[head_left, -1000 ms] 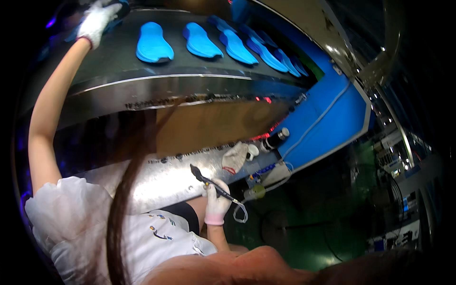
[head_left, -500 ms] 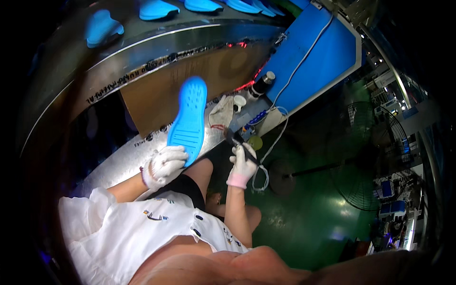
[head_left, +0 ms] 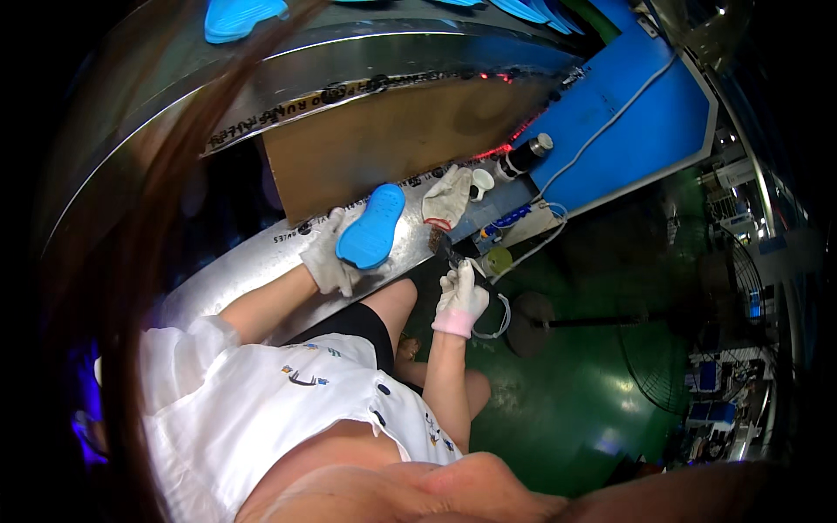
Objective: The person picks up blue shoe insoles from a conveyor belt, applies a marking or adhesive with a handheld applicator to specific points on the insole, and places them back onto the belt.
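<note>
A blue shoe sole (head_left: 377,222) tilts above the metal ledge, its smoother face with small holes toward me. My left hand (head_left: 326,254), in a white knit glove, is at its left edge, with fingers reaching partly behind it and thumb low near the heel; the contact is partly hidden. My right hand (head_left: 462,295), in a white glove with a pink cuff, is closed around a dark-handled brush (head_left: 452,256). Its brown bristles point up and left, apart from the sole, near a crumpled pale glove (head_left: 446,200) lying on the ledge.
Blue soles (head_left: 240,17) lie on the dark conveyor beyond a cardboard sheet (head_left: 375,139). On the metal ledge (head_left: 231,270) are a white cup (head_left: 481,183) and a black flask (head_left: 527,155). A pale cable (head_left: 602,131) crosses the blue panel. A fan (head_left: 689,322) stands at right.
The sole has turned from its ribbed, studded face to its smoother face and sits lower and farther out. My left hand has shifted up its side. The brush stays in my right hand.
</note>
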The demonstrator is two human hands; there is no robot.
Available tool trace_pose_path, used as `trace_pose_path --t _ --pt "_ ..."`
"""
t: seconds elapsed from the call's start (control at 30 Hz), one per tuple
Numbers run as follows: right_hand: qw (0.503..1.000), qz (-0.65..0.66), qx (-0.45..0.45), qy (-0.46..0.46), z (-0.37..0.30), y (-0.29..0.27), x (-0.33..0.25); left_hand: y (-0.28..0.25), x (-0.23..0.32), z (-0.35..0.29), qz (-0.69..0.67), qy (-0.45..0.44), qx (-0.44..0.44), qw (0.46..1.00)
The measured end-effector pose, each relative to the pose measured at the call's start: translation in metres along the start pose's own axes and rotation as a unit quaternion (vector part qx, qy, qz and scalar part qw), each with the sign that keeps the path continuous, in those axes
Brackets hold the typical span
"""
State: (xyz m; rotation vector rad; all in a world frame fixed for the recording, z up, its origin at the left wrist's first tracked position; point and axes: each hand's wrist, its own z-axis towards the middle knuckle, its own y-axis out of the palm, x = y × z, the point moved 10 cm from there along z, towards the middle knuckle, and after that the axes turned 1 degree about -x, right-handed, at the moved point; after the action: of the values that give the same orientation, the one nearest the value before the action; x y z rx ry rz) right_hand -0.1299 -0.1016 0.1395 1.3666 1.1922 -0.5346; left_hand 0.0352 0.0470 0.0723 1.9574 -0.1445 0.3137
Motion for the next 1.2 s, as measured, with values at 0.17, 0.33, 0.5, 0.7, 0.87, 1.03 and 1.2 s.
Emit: trace_pose_path --t 0.17,0.33,0.5,0.7,0.87,1.03,1.2 --pt "0.996 -0.085 -0.040 0.004 -0.003 -0.009 0.025 0.008 -0.039 0.008 -0.148 -0.047 -0.001 0.988" --pt "0.914 -0.381 -0.071 -0.122 0.023 0.033 0.009 0.029 -0.054 0.016 -0.171 -0.020 -0.089 0.981" --pt "0.685 -0.534 -0.263 -0.420 -0.079 0.129 -0.043 0.060 -0.012 -0.004 -0.158 0.176 -0.073 0.969" --pt "0.763 -0.446 -0.167 -0.437 -0.073 0.125 -0.092 0.121 -0.024 -0.049 -0.084 0.096 -0.216 0.968" --pt "0.829 -0.333 -0.279 -0.351 -0.098 0.129 -0.080 0.107 -0.027 -0.028 -0.117 0.151 -0.172 0.966" --pt "0.747 -0.390 -0.209 -0.497 -0.110 0.127 -0.105 0.099 -0.032 -0.022 -0.166 0.098 -0.222 0.956" --pt "0.880 -0.298 -0.246 -0.275 -0.103 0.116 -0.079 0.102 -0.009 -0.031 -0.129 0.191 -0.179 0.956"
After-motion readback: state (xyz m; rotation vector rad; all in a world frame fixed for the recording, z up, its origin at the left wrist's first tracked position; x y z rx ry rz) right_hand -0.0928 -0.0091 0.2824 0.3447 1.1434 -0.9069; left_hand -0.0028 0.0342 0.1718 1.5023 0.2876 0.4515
